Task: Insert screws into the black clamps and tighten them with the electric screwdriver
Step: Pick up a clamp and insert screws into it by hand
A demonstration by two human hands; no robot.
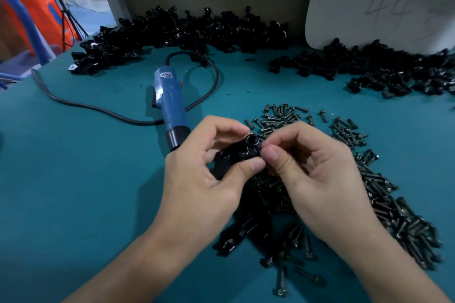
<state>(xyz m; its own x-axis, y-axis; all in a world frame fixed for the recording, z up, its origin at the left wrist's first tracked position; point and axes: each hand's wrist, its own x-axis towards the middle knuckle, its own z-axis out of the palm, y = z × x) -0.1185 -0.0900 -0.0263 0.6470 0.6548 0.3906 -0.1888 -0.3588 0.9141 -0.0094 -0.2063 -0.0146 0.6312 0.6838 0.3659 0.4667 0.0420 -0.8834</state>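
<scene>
The black clamp (230, 158) looks a small, light, rigid moulding, best taken by its flat body so the screw end stays free. The socket-head screw (251, 141) is small and smooth (easy to drop or start crooked, I judge). The left hand (204, 179) grips the clamp between thumb and curled fingers just above the teal table (73, 179), beside the idle electric screwdriver (170, 103), and the right hand (317, 172) pinches the screw standing in the clamp's end.
</scene>
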